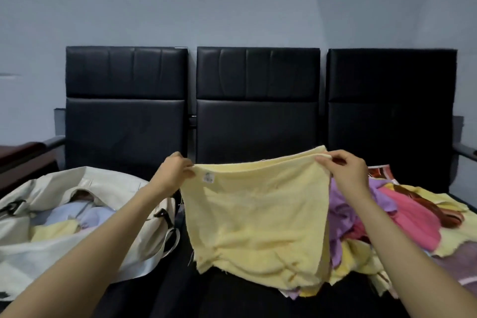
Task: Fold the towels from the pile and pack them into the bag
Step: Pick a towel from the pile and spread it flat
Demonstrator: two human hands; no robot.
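A pale yellow towel (pixel 255 219) hangs in front of me, doubled over, its lower edge resting on the black seat. My left hand (pixel 174 171) pinches its top left corner, beside a small white label. My right hand (pixel 344 169) pinches the top right corner. The pile of towels (pixel 402 217), purple, pink and yellow, lies on the seat to the right, partly behind the held towel. The white bag (pixel 77 237) lies open on the left seat, with light blue and yellow folded towels (pixel 64 222) inside.
Three black padded chair backs (pixel 258 100) stand in a row against a grey wall. Black armrests stick out at far left (pixel 53 141) and far right. A dark reddish surface (pixel 18 160) sits at the left edge. The bag's white straps (pixel 165 248) lie on the seat.
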